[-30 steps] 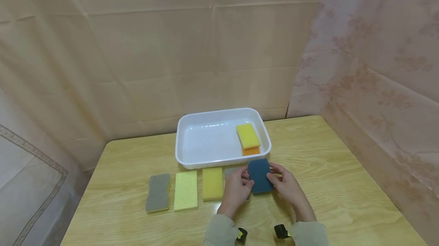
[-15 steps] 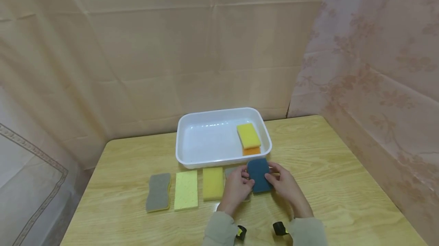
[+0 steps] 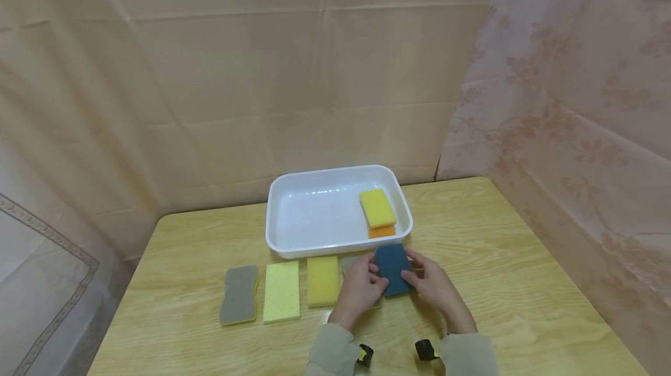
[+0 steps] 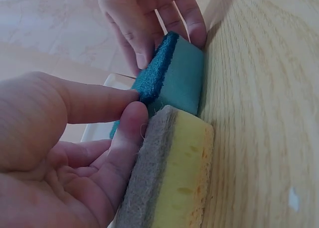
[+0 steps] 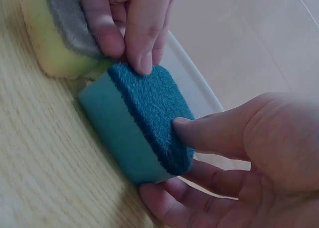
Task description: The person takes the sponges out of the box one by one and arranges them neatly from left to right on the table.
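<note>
A blue scouring sponge (image 3: 392, 268) lies scrubber side up at the right end of a row of sponges. My left hand (image 3: 360, 288) pinches its near left corner, thumb on the dark pad. The fingers of that hand reach down beside a grey-topped sponge (image 4: 149, 173), which it partly covers in the head view. From the other side my right hand (image 3: 432, 283) grips the blue sponge, with the thumb on the pad and fingers along its edge. In the right wrist view the lighter foam (image 5: 119, 130) of the blue sponge faces the wooden table.
Left along the row lie a yellow sponge (image 3: 322, 282), a pale yellow sponge (image 3: 281, 291) and a wavy grey-topped sponge (image 3: 239, 294). Behind them stands a white tray (image 3: 314, 213), where a yellow sponge (image 3: 377, 208) overlaps an orange one (image 3: 381, 231). Curtains hang behind the table (image 3: 173, 283).
The head view has shifted slightly. Both hands stay on the blue sponge, with the right thumb a little further over its top.
</note>
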{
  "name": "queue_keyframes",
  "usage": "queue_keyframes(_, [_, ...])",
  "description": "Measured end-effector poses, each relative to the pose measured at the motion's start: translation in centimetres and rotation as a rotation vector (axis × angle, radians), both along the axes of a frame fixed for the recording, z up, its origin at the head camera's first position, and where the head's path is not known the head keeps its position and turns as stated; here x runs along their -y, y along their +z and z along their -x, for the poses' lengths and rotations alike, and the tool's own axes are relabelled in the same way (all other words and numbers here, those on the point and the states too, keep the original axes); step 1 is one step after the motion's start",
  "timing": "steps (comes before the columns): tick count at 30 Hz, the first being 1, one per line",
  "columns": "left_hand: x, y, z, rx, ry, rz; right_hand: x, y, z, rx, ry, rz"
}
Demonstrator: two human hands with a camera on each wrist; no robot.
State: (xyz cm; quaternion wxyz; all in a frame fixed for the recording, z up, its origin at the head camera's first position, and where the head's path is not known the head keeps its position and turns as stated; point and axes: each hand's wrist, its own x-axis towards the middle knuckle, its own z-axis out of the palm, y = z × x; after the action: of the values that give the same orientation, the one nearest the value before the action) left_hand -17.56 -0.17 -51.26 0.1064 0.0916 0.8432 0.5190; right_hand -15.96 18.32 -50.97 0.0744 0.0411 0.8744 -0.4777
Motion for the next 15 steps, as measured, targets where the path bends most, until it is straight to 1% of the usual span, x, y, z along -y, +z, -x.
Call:
queue_keyframes(5, [0.01,0.1,-0.11,-0.029,-0.02,0.008,-0.08,0.2,0.25,0.037,0.019,-0.05])
queue_keyframes(9, [-0.1,0.1,-0.11,-0.06,-0.03,0.032,-0.13,0.34,0.51,0.046,0.033,-0.048])
queue_keyframes(15, [-0.28,0.21,-0.16,-0.081,-0.024,0.092,-0.06,0.15,0.77,0.07,0.014,-0.043])
